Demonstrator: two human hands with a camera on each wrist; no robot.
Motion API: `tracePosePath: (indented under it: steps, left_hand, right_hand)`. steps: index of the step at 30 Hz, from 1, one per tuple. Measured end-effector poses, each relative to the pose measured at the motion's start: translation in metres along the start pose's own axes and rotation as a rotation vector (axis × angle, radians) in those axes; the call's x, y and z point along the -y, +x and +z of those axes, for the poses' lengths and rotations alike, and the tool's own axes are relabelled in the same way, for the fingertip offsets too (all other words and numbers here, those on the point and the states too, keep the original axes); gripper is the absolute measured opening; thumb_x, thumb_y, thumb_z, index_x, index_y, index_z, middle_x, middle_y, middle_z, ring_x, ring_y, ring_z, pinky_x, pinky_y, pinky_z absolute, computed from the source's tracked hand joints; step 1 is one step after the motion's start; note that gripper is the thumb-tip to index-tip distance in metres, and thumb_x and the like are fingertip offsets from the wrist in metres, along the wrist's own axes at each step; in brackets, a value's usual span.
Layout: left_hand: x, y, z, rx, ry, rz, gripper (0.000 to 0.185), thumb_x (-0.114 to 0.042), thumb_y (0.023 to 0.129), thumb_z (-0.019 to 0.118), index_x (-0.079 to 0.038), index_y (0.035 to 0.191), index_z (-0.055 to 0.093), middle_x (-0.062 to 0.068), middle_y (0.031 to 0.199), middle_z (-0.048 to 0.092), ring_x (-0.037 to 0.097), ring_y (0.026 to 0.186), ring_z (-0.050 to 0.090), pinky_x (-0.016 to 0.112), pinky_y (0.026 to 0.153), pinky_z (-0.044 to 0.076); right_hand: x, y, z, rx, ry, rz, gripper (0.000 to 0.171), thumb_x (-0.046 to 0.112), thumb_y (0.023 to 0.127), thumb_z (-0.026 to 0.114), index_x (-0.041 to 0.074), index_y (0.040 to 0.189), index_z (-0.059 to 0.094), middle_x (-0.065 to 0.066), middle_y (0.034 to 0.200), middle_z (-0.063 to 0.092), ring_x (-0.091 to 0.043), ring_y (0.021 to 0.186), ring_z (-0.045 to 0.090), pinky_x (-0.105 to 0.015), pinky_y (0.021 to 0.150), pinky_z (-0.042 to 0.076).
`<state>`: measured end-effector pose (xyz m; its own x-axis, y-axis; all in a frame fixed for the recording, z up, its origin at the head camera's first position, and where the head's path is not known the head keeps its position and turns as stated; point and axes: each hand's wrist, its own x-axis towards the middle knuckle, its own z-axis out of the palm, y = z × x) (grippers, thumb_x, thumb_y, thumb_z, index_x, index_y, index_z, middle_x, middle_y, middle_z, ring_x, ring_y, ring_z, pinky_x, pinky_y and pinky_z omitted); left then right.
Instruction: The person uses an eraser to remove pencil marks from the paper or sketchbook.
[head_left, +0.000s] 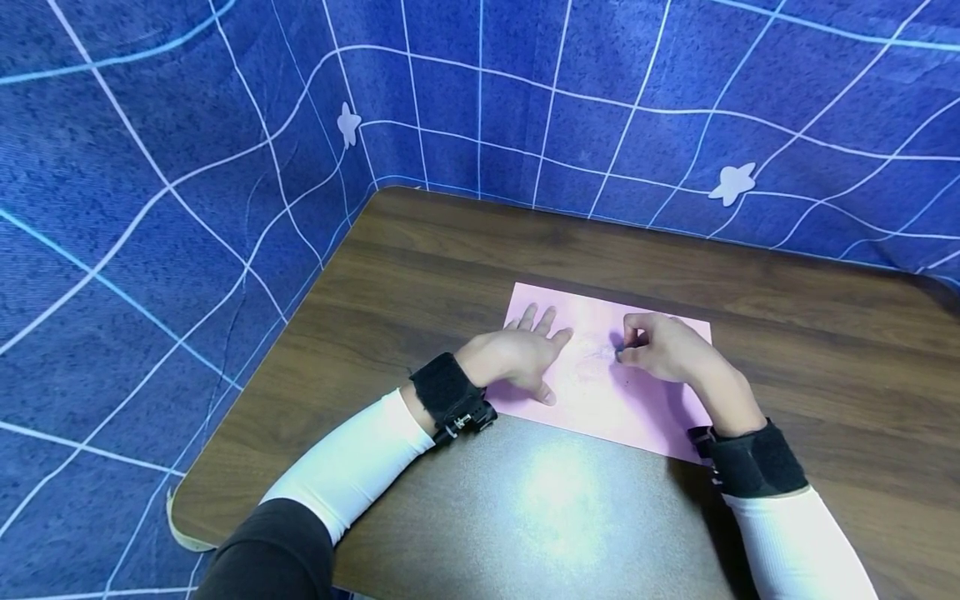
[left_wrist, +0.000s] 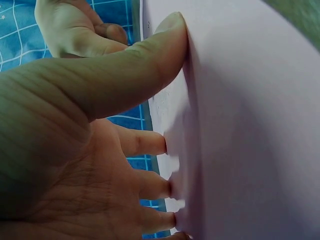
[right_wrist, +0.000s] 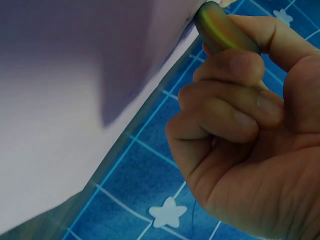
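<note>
Bright overhead glare on table, fisheye edges, wrist cams dim, blurry

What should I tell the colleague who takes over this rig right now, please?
Left hand: flat, fingers spread, pressing the pink paper down on the table.
Right hand: pinches a small dark crayon-like stub, its tip on the paper near the sheet's middle.
Done: a faint patch of marks shows on the paper between the hands.
Left: most of the sheet is bare; what the marks are meant to form cannot be told. Probably keep the sheet pinned while marking.
</note>
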<state>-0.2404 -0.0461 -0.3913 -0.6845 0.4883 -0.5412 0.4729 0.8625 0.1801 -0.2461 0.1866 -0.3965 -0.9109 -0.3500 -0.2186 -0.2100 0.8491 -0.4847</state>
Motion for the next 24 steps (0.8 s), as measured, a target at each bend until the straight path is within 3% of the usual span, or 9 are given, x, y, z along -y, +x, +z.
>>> tracePosePath:
  steps: [15,24]
  left_hand:
    - [0.0,0.002,0.0,-0.007,0.009,0.004,0.111,-0.051,0.089,0.074,-0.02,0.167,0.002,0.017,0.171,-0.015,0.041,0.158,-0.014,0.052,0.131,0.006]
    - [0.0,0.001,0.0,0.009,-0.007,-0.001,0.112,-0.05,0.089,0.074,-0.02,0.167,0.0,0.016,0.171,-0.018,0.04,0.157,-0.017,0.053,0.131,0.005]
  right_hand:
    - [-0.014,-0.002,-0.011,0.014,-0.028,-0.012,0.014,0.009,0.08,0.069,0.013,0.078,0.055,0.005,0.063,0.044,-0.015,0.063,0.044,-0.029,0.058,0.032]
    - [-0.009,-0.003,-0.008,0.024,-0.051,-0.014,0.01,0.01,0.084,0.067,0.011,0.081,0.057,0.001,0.066,0.049,-0.017,0.066,0.048,-0.029,0.06,0.036]
